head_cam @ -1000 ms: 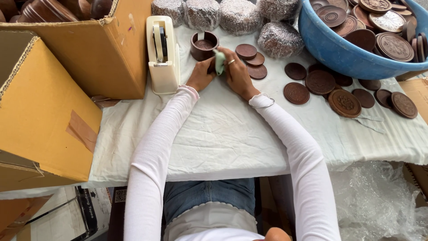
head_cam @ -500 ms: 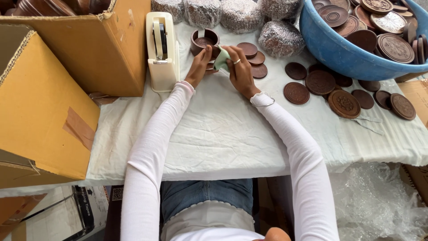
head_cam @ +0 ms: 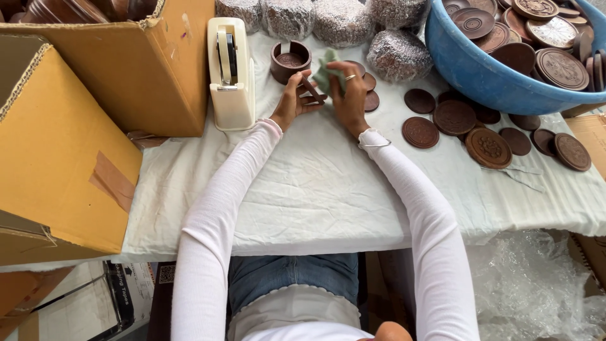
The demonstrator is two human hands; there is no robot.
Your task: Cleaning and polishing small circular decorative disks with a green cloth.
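Here, left hand (head_cam: 291, 100) pinching a brown wooden disc (head_cam: 311, 89) on edge, long axis slanting up and away toward the round wooden cup (head_cam: 291, 61) just beyond. Right hand (head_cam: 349, 93) closed on a pale green cloth (head_cam: 327, 71), pressed to the disc's far side, both hands equally near. Cream tape dispenser (head_cam: 231, 72) left of the left hand; more discs on the white-covered table (head_cam: 315, 189) to the right.

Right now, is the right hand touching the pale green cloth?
Touching. The head view shows the right hand with its fingers closed over the pale green cloth, no gap between them, while the left hand holds a brown disc against it.
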